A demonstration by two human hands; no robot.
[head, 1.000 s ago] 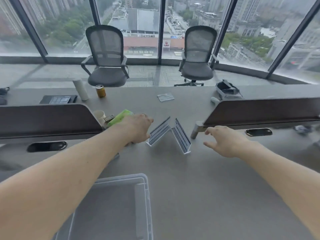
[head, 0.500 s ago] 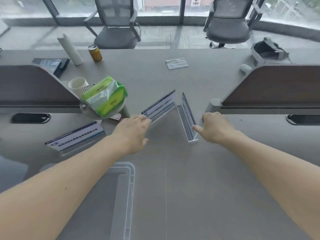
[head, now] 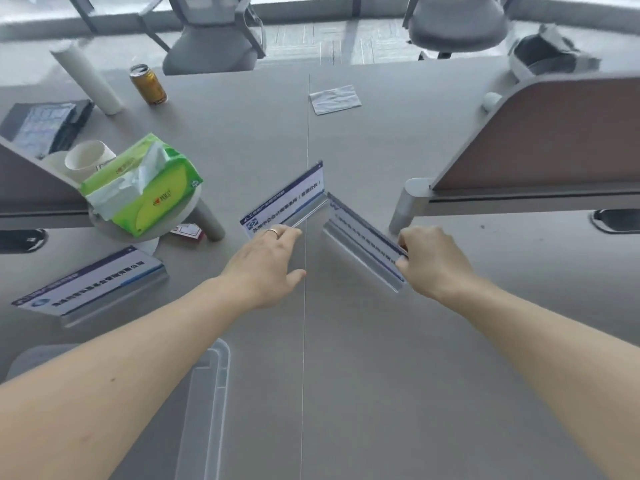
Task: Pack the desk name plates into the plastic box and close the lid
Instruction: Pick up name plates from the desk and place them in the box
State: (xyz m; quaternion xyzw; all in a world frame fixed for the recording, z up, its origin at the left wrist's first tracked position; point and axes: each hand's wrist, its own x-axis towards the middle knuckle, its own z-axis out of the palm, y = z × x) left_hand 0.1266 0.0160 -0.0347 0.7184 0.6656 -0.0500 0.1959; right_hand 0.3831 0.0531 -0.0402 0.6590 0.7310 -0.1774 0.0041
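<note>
Head view: 3 desk name plates sit on the grey tabletop [head: 346,375]. The middle name plate [head: 287,199] stands on its clear base, printed face toward the person, with its long axis running diagonally from near-left to far-right. The right name plate [head: 363,237] runs the other way, from far-left to near-right. Their far ends almost meet, so the 2 form a V that opens toward the person.

The left grip [head: 266,265] is released. Its fingers lie forward on the near-left end of the middle name plate and its thumb is spread clear of it. The right grip [head: 433,265] is grasping the near-right end of the right name plate, with fingers curled over the top edge and the thumb on the near side.

The left name plate [head: 93,285] stands well apart at the left, its long axis also running near-left to far-right. It is just in front of a green tissue pack [head: 145,185].

The plastic box [head: 207,410] is near the person at the lower left, its clear rim partly under the left forearm. Bare tabletop lies between the V and the box. A divider post [head: 401,209] stands close behind the right grip.
</note>
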